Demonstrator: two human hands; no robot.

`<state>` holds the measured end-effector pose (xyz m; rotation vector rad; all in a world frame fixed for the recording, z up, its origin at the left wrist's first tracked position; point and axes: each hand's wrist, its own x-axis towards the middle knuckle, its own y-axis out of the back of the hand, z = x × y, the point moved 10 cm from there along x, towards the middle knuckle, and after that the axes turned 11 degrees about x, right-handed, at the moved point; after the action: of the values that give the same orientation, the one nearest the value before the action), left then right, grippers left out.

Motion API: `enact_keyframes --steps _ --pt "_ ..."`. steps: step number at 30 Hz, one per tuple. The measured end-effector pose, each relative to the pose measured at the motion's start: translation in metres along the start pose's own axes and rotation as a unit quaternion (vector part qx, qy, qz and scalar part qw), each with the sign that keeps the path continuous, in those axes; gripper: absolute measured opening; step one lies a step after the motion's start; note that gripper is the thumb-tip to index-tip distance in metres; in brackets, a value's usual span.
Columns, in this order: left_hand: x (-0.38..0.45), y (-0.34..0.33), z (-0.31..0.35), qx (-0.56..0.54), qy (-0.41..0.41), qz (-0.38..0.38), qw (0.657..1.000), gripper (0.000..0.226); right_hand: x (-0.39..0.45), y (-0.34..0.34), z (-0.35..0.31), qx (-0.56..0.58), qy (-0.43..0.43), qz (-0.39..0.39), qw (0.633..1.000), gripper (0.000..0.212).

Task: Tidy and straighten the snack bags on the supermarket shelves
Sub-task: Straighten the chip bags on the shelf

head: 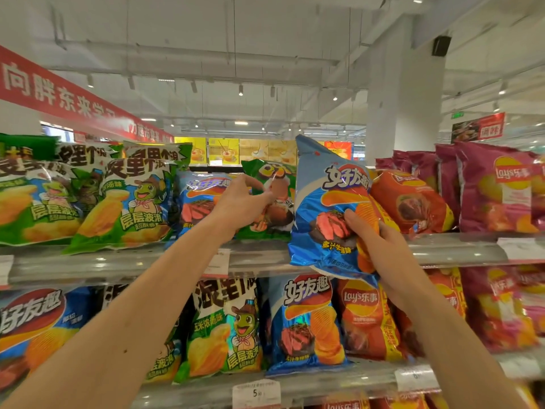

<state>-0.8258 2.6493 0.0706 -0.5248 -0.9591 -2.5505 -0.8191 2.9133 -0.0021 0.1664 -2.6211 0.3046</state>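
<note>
Two bare hands reach up to the top shelf (265,259) of a snack aisle, seen from a head-worn camera. The right hand (371,231) grips a blue chip bag (327,202) by its lower half, fingers curled round it, holding it upright in front of the shelf edge. The left hand (244,202) pinches the top of a green bag (274,199) standing in the row between blue and orange bags (413,202). Tugging the green bag could topple its leaning neighbours, and the one-handed grip could let the blue bag slip.
</note>
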Motion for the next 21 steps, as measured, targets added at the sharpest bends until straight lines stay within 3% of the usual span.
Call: enact_keyframes --steps 3,5,7,13,21 --pt "0.003 -0.005 -0.003 -0.057 0.037 -0.039 0.997 0.038 -0.001 0.000 -0.002 -0.003 0.001 0.000 1.000 0.067" --pt "0.005 -0.005 0.000 -0.070 0.020 -0.031 0.997 0.031 0.000 0.002 -0.001 -0.001 -0.003 0.005 1.000 0.081" --pt "0.004 -0.005 0.004 -0.085 -0.005 -0.012 0.996 0.042 0.000 0.003 0.000 0.002 -0.009 0.007 1.000 0.088" --pt "0.001 0.003 0.022 -0.071 -0.084 0.049 0.993 0.066 -0.002 0.004 -0.002 0.013 -0.003 0.005 1.000 0.064" --pt "-0.020 0.071 0.020 -0.055 -0.131 0.124 0.982 0.069 0.009 -0.013 -0.033 -0.006 0.065 0.006 0.998 0.054"
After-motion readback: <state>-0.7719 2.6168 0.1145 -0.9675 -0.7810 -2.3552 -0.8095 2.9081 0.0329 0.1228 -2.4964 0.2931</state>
